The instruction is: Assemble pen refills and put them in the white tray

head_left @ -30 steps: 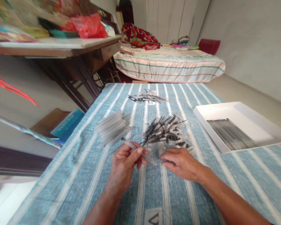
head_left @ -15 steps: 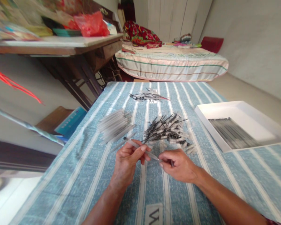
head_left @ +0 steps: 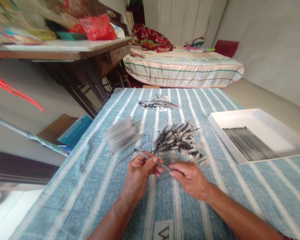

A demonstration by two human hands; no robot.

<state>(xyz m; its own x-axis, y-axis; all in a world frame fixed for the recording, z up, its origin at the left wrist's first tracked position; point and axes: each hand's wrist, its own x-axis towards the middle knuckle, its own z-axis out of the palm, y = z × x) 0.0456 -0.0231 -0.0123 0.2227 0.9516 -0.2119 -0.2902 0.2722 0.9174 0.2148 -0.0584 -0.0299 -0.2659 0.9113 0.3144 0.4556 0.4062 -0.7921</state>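
A slim translucent pen [head_left: 143,154] with a dark far end slants between my hands above the cloth. My left hand [head_left: 138,173] is closed round its middle, thumb on top. At the pen's lower right end, my right hand [head_left: 193,178] pinches with thumb and forefinger; its other fingers are curled and their inside is hidden. Beyond the left hand lies a blurred stack of clear pen barrels [head_left: 122,135]. Past the right hand is a heap of black-and-white pen parts [head_left: 176,136], several like thin black refills and caps.
On the right, a white box [head_left: 250,116] holds a row of dark-filled pens [head_left: 247,143]. A smaller pile of pen pieces [head_left: 157,103] lies at the far end of the striped cloth [head_left: 110,200]. Behind are a side table [head_left: 65,51] and a bed [head_left: 182,68].
The pen barrel looks darker along its length than before. A dark bit visible at my right fingers no longer shows. Both hands have stayed nearly in place.
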